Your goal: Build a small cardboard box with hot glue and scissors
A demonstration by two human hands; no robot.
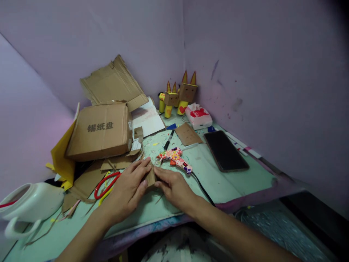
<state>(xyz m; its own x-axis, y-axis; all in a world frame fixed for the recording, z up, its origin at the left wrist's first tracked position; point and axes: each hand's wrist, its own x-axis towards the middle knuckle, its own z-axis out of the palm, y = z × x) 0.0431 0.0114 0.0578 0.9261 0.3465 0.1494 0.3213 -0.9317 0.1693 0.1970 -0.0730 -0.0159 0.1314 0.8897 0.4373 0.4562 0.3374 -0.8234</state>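
Note:
Between my two hands, near the table's front edge, is a small folded cardboard piece (151, 177). My left hand (132, 183) is closed on its left side, with the fingers along its top and the thumb low in front. Against its right side presses my right hand (173, 183), fingers held together. Just behind my right hand lies a floral-patterned glue gun (178, 159), its black cord running toward the front edge. A black marker (169, 140) lies beyond the glue gun's nozzle.
Left of my hands are red-handled scissors (106, 185), cardboard scraps, a large box (100, 131) and a white pot (40, 203). At the right lies a phone (226, 151). Cardboard animal figures (171, 99) and a tissue pack (199, 116) stand at the back.

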